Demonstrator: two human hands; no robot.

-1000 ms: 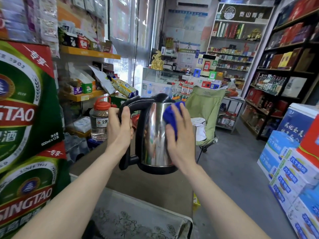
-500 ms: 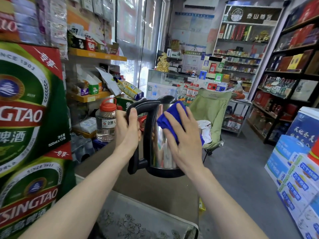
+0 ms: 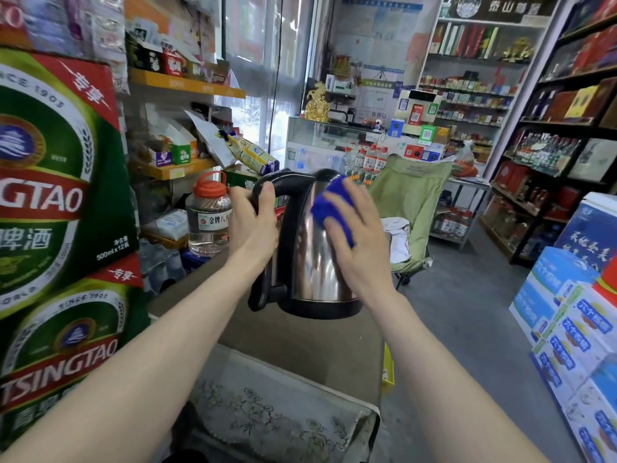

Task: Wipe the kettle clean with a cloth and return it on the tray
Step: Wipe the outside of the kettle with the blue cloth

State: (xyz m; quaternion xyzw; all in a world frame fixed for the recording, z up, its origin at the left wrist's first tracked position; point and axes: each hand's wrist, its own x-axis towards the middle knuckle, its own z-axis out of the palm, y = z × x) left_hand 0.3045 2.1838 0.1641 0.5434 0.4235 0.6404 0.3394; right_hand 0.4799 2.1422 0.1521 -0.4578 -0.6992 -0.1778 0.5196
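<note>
Head view: left hand [image 3: 253,225] still grips kettle [image 3: 314,262] handle; right hand [image 3: 359,242] presses cloth [image 3: 329,205], shifted rightward.

Both bare forearms reached forward. The left hand [image 3: 252,222] was curled closed in a grip; the right hand [image 3: 359,242] pressed flat, fingers [image 3: 337,198] spread.

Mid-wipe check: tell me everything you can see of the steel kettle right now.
The shiny stainless-steel kettle has a black lid, black looped handle and black base ring. It is held upright in the air above the brown counter. The left hand grips its handle; the right hand presses a blue cloth against its upper side.
</note>
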